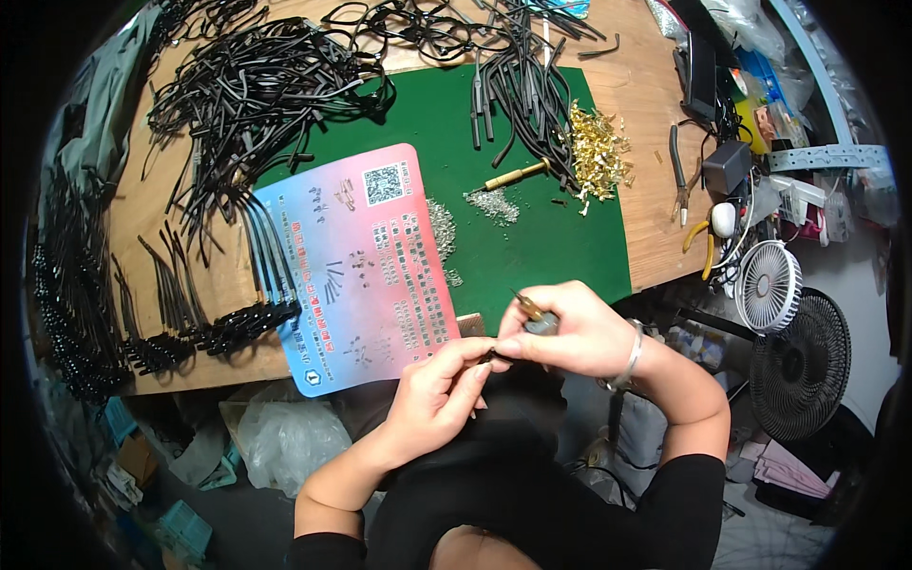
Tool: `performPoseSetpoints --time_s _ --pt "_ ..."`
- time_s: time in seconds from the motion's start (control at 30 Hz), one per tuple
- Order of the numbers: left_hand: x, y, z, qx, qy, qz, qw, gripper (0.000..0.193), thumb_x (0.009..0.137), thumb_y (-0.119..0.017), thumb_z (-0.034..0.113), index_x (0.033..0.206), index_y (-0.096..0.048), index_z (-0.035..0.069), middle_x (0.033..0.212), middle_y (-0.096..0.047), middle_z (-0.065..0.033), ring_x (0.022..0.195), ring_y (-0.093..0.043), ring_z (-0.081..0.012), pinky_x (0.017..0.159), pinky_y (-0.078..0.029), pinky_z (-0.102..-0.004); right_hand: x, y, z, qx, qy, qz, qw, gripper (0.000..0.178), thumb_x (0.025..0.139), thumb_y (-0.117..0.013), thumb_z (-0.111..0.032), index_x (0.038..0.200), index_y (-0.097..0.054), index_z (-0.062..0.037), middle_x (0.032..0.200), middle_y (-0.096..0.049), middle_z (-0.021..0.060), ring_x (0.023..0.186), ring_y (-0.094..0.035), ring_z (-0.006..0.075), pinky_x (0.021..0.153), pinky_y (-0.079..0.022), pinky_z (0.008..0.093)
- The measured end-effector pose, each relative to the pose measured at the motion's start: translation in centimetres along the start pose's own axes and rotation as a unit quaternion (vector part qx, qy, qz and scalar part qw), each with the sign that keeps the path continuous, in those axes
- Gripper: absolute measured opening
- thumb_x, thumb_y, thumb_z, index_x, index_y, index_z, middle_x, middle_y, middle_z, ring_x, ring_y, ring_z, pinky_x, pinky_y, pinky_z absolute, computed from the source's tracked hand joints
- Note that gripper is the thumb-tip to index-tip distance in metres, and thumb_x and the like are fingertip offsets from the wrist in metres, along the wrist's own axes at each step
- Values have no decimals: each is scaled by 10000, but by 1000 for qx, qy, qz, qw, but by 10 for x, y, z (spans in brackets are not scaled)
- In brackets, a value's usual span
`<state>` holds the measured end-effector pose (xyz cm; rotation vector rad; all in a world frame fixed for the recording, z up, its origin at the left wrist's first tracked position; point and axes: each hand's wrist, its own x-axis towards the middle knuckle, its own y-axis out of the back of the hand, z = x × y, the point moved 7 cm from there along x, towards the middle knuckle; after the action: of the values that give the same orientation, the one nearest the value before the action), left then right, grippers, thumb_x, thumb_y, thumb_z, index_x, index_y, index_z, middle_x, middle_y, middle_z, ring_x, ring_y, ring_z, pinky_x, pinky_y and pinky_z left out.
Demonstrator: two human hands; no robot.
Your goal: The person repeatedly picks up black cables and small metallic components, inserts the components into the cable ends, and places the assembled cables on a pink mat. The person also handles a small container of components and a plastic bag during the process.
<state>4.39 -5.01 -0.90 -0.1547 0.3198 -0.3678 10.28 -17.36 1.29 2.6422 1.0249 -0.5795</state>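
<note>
"What was held in the hands?"

"A small dark piece (496, 355) was pinched by the left hand (435, 399) between thumb and fingertips, beside the table's (655, 249) near edge. By the right hand (575, 328), a brass-and-grey tool (540, 321) was gripped in curled fingers, its dark tip pointed far and left. Whether the piece was also touched by the right thumb could not be told."

"How was the piece expected to handle?"

"It was judged light and stiff, probably slippery and easily dropped; its outline was mostly hidden by fingertips. It was best taken by its edges, under gentle pressure, and the tool by its thick grey body."

"And what was laid beyond?"

"On the green mat (560, 252), silver bits (492, 206) were heaped, with a brass-handled tool (516, 178) just on their far side. Gold bits (597, 157) were piled to the far right. To the left, a blue-and-pink sheet (328, 223) was spread, and black strips (256, 85) were massed farther off."
</note>
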Motion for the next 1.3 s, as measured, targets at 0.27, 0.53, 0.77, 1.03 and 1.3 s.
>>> performPoseSetpoints --time_s 0.27,0.53,0.77,1.03,1.3 --pt "-7 10 10 62 -19 39 997 217 910 -494 34 1113 -566 12 928 -663 -70 584 -554 -53 514 -461 -187 15 -12 6 101 -79 -50 990 211 797 -691 -191 845 -589 -13 671 -600 18 506 -498 47 453 -402 194" --pt "-5 12 -6 10 5 18 1000 205 915 -497 47 1106 -566 20 886 -668 -62 589 -559 -61 534 -469 -216 26 -20 11 104 -131 -105 980 321 762 -731 -294 799 -553 -29 659 -571 13 490 -470 45 439 -394 197" --pt "8 1 -16 -85 19 -30 996 325 944 -375 33 1266 -417 5 963 -601 -90 593 -522 -57 540 -455 -187 28 -7 23 -60 -26 24 998 490 762 -727 -365 996 -528 17 880 -557 69 812 -525 116 728 -448 268" --pt "17 16 -23 -164 85 24 982 314 951 -393 54 1252 -380 -33 994 -587 -113 583 -526 -62 513 -452 -180 11 31 26 -465 29 168 869 656 787 -633 -439 1268 -424 -45 910 -521 157 659 -609 318 590 -523 381" --pt "16 23 -34 -80 68 90 990 295 947 -398 32 1235 -396 -32 943 -589 -95 572 -510 -58 490 -429 -168 0 31 40 -402 0 173 899 553 812 -604 -328 1221 -386 -27 971 -458 200 698 -589 345 617 -510 404"
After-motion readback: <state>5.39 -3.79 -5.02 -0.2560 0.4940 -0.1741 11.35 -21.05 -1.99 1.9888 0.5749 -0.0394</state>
